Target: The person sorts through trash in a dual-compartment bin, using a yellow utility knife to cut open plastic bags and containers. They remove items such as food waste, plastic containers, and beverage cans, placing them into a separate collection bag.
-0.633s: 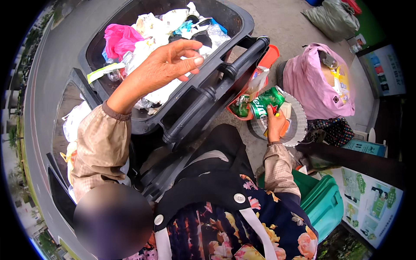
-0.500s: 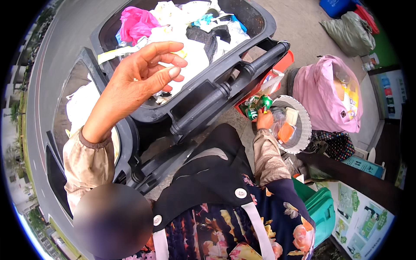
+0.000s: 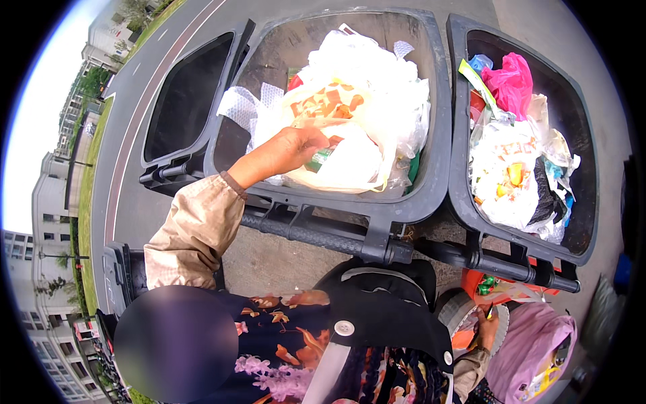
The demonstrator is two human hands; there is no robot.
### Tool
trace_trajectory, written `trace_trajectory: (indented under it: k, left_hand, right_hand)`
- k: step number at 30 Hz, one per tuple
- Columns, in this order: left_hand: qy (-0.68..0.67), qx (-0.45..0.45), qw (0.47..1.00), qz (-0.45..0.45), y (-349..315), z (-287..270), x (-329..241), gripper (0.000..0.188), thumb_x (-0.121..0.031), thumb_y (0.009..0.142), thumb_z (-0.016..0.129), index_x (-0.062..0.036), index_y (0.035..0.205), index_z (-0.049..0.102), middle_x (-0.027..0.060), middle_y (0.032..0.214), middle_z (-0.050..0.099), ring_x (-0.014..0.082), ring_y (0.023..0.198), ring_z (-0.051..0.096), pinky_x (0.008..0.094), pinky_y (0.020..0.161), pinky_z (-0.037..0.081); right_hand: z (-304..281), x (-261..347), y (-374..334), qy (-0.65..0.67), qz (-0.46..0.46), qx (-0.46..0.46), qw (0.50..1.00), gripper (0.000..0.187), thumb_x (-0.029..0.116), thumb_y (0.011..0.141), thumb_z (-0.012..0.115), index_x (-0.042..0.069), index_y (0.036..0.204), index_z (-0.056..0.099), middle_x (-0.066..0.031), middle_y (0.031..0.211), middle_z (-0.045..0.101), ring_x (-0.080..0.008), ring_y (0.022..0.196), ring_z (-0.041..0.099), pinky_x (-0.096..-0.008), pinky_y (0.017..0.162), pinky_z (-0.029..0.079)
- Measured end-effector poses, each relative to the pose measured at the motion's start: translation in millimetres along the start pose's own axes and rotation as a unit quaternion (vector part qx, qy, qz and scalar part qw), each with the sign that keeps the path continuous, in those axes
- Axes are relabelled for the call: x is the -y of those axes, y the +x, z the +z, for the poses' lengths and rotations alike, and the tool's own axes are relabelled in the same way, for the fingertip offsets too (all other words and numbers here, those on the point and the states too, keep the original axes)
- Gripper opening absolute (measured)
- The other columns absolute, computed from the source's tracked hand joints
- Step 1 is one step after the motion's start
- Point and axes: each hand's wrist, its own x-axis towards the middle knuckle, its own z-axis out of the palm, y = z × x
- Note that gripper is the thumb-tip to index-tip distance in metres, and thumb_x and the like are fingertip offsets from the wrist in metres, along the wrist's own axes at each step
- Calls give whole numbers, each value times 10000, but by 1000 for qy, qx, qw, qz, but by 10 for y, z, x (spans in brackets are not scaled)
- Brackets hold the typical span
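Observation:
My left hand (image 3: 293,148) reaches over the near side of the left dark wheeled bin (image 3: 437,135). Its fingers are closed at the edge of a pale plastic bag (image 3: 380,158) with orange print. A green item (image 3: 319,159) shows inside the bag, beside a white bundle. Low on the right, my right hand (image 3: 488,328) is at the rim of a pale wicker basket (image 3: 501,330). Its fingers are curled round something small, with a bit of yellow showing; the rest is hidden. Beyond it, green cans (image 3: 486,285) lie in a red container (image 3: 471,278).
A second dark bin (image 3: 587,168) to the right holds a pink bag (image 3: 510,84), white bags and black netting. Its neighbour's opened lid (image 3: 188,101) hangs at the left. A pink cloth sack (image 3: 531,347) stands beside the basket. Black handle bars (image 3: 323,232) run along the near side.
My view has swung left, bringing the left bin to the middle. My left hand has gone from raised and empty to the plastic bag. The green can no longer shows in my right hand.

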Motion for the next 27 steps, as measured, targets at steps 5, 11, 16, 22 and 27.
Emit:
trace_trajectory:
  k: [5,11,16,22,27]
  left_hand:
    - [225,88,967,78,397,521,973,437,-94,647,682,-54,1055,529,136,1033,536,312,963,520,396,874,383]
    - [363,62,921,126,466,882,1299,734,-237,485,769,-55,1131,471,137,1041,520,357,1033,453,483,931,298]
    - [297,64,952,21,526,267,1150,561,-192,525,723,-9,1013,513,165,969,556,341,927,529,369,778,451]
    - [48,4,988,-146,601,-526,785,532,-123,528,715,6,1017,551,168,888,612,261,848,585,303,743,459]
    - [-282,64,937,-199,402,-330,847,518,-45,514,780,21,984,572,133,892,623,199,746,607,272,673,501]
  right_hand:
    - [357,752,-343,-76,-103,42,991,226,105,803,594,2,998,541,-49,691,587,-57,401,421,-193,362,327]
    - [818,835,-345,-66,-78,64,993,215,116,811,596,8,987,537,-52,685,595,-59,392,442,-196,346,344]
    - [981,1120,-621,-111,-115,48,986,196,101,809,592,2,970,541,-35,672,575,-57,423,445,-197,364,349]
    - [1033,1788,-1076,-50,-188,65,979,224,59,793,605,-10,997,545,-15,715,558,-45,561,473,-174,465,358]
    - [1123,2465,-1353,-9,-250,178,952,239,59,812,582,-13,1036,541,-45,779,594,-30,581,471,-151,479,347]
